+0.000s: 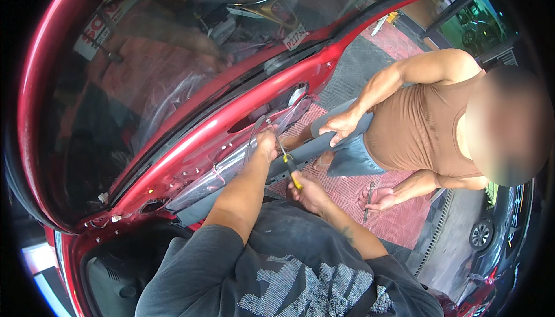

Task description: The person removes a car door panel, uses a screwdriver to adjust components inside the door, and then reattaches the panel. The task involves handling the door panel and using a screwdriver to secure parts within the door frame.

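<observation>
A red car door stands open before me, its inner side stripped and partly covered with clear plastic film. My right hand is closed round the yellow and black handle of a screwdriver. Its thin shaft points up and left toward the door, beside my left hand. The left fingers are closed near the shaft's tip and some thin cables; what they pinch is hidden. A long grey door trim panel lies between the door and me, below both hands.
Facing me, a co-worker in a brown tank top rests one hand on the grey panel. The other palm holds a wrench. Red and grey floor tiles lie below; a dark car stands at right.
</observation>
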### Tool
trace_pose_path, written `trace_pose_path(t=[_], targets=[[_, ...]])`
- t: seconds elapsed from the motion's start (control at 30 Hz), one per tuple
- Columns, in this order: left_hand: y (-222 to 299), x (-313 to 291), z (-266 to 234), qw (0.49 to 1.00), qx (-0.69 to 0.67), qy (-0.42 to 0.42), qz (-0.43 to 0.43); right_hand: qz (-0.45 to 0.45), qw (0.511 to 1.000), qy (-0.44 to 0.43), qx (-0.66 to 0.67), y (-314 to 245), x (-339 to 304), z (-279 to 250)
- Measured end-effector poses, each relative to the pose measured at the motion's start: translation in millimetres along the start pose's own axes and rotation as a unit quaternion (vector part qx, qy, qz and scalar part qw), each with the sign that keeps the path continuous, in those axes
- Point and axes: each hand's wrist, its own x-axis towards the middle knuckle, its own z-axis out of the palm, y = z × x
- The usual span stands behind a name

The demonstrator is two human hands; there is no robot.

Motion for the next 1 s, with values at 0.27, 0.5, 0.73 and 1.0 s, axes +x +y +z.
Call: trace_pose_path(t=[0.27,0.5,0.73,1.0], targets=[[12.0,-20.0,9.2,0.991,0.081,0.095,0.056,-0.221,0.893,0.031,-0.39,-55.4,-14.4,7.3],[-12.2,17.8,2.8,0.997,0.014,0.063,0.043,0.117,0.988,-0.071,0.065,-30.9,-4.6,8.0],[-6.0,40.9,6.6,0.991,-0.062,0.118,0.023,-0.106,0.89,-0.105,-0.432,-86.6,-20.5,2.3],[-14.6,-37.2,-15.3,0.958,0.178,0.023,0.224,-0.164,0.895,-0.104,-0.401,-84.3,-59.6,-64.0]])
